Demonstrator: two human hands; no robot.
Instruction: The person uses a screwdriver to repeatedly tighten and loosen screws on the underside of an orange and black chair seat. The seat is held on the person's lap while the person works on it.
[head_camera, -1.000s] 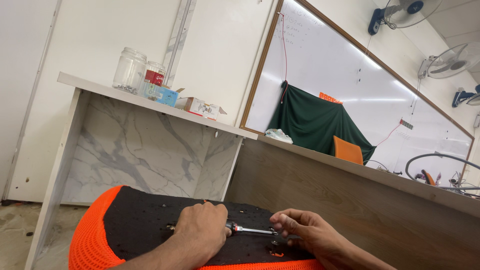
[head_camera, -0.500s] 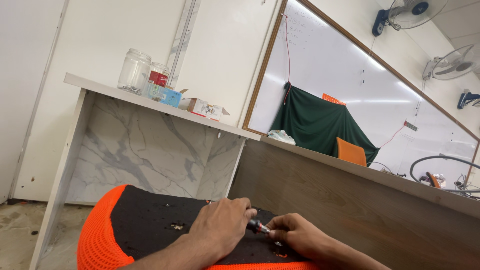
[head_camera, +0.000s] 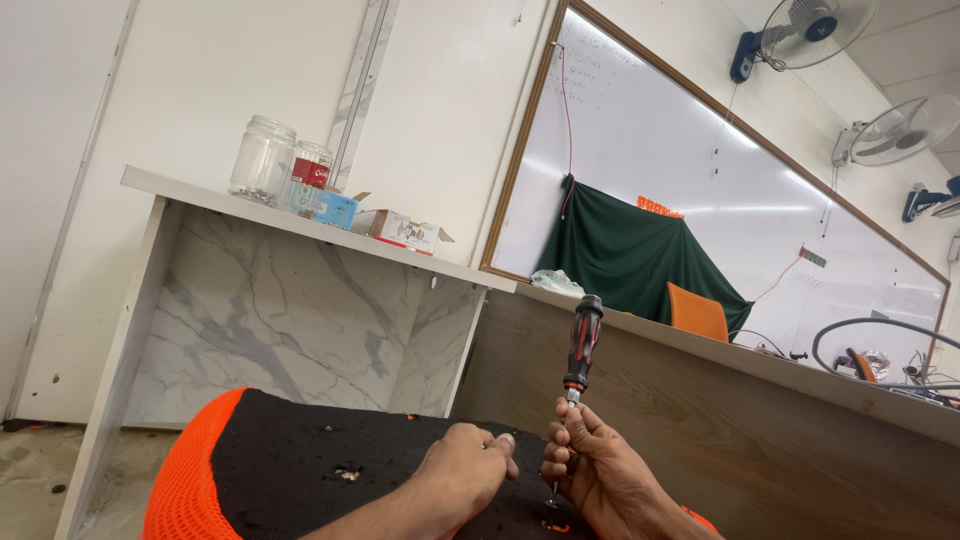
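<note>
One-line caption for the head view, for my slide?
Right hand holds a red-black screwdriver upright on a black-orange seat.

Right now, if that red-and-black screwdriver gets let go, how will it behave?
The screwdriver is probably rigid and top-heavy: it stands upright with only its thin shaft pinched in the right hand, so it would likely tip. Its round handle may roll on the black surface.

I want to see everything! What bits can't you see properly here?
- Screwdriver tip, head view: hidden behind the right hand.
- Left hand fingertips: curled under, so any hold is unclear.
- Black-and-orange seat pad: cut off by the bottom edge.
- Jars on the shelf: contents too small to tell.
</note>
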